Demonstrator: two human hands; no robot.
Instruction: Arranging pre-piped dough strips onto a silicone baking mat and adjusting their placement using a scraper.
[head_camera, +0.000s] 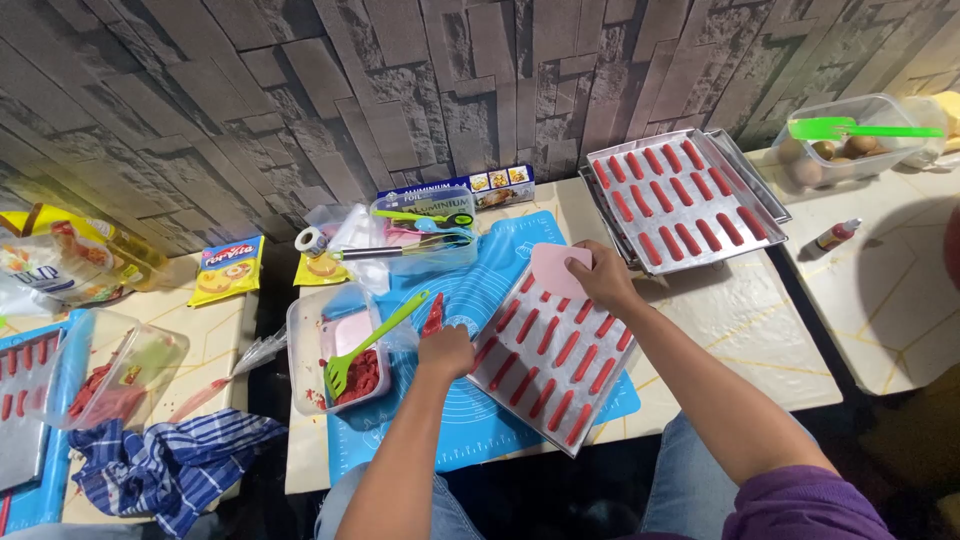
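Note:
A metal baking tray (492, 378) lined with several red dough sticks (566, 349) lies tilted on a blue silicone mat (470, 425). My right hand (600, 278) holds a pink flat scraper (556, 268) at the tray's far end. My left hand (446, 351) is closed at the tray's left edge, with a bit of red dough (433, 315) just beyond it; whether it grips the tray is unclear. A clear tub (308, 372) of red dough with a green slotted spatula (372, 342) stands to the left.
A second tray (762, 222) of red sticks leans at the back right. A tub of eggs (848, 150) with a green spatula, a small red bottle (836, 235), a foil box (455, 187), snack packets (227, 270) and a blue striped cloth (175, 460) surround the work area.

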